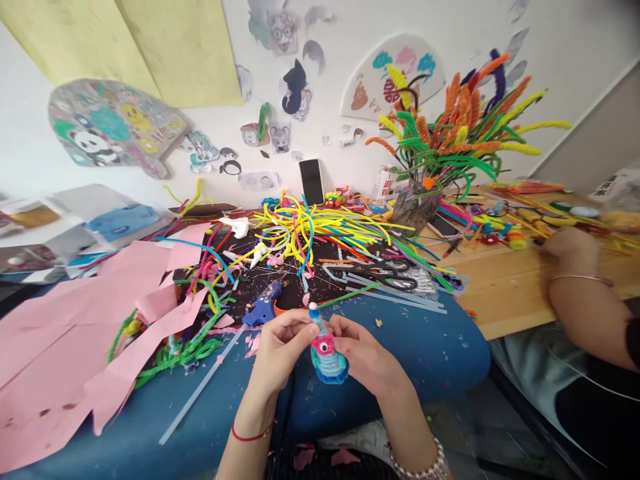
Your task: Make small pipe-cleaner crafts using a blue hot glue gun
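Held between both hands, over the table's front edge, is a small pipe-cleaner figure [330, 365]. It has a light blue ringed body, a dark blue base, a pink face with one googly eye, and a pointed blue hat with a white tip. My left hand [287, 343] pinches the hat's side between thumb and fingers. My right hand [367, 353] grips the figure from the right, near the eye. Just beyond my left hand lies a blue hot glue gun [263, 305], with a long clear glue stick [200, 390] reaching toward the front edge.
Yellow pipe cleaners [340, 227] heap up at the back, with black-handled scissors [393, 273] nearby. Pink sheets [65, 333] cover the left side. A vase [417, 203] of fuzzy stems and an upright phone [312, 181] stand behind. Another person's arm [580, 287] rests at the right.
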The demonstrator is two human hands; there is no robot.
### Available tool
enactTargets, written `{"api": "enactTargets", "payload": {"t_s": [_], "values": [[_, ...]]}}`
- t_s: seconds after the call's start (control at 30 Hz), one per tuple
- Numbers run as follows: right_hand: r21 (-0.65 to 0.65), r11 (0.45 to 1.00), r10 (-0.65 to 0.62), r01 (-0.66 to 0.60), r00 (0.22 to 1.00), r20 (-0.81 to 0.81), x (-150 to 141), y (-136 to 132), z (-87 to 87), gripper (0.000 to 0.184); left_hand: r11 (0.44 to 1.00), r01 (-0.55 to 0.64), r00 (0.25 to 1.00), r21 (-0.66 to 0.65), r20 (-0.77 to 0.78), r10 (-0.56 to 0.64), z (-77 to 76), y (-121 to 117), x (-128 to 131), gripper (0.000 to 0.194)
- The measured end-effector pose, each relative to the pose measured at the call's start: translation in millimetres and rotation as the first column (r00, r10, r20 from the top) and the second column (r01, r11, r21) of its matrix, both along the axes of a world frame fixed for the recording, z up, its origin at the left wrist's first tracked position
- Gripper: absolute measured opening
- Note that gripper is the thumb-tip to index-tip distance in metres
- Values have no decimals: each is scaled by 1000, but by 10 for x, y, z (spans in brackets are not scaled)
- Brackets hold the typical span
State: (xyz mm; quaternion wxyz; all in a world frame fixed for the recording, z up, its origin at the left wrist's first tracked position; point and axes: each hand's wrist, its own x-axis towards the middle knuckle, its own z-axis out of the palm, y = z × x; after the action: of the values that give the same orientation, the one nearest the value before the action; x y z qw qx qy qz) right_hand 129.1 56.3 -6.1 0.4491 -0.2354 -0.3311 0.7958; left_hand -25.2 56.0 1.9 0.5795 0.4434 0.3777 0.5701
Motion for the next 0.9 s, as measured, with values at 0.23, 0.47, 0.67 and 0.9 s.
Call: {"api": "enactTargets", "payload": {"t_s": [0.23,0.47,0.67,0.9], "values": [[9,1000,-10,10,999,30,47,-81,-55,37,999,-39,999,-14,2,40,-3,-5,-9,15],[190,948,-284,255,948,142,174,-167,-113,32,994,-111,994,-16,-11,111,15,-19,-27,15],[203,653,-755,730,650,90,720,-205,-85,21,990,-143,990,-9,-21,143,24,-48,-106,17],[491,336,-942,804,279,188,1324,-519,112,23,992,-123,988,35,-92,126,-4,-55,-158,19]]}}
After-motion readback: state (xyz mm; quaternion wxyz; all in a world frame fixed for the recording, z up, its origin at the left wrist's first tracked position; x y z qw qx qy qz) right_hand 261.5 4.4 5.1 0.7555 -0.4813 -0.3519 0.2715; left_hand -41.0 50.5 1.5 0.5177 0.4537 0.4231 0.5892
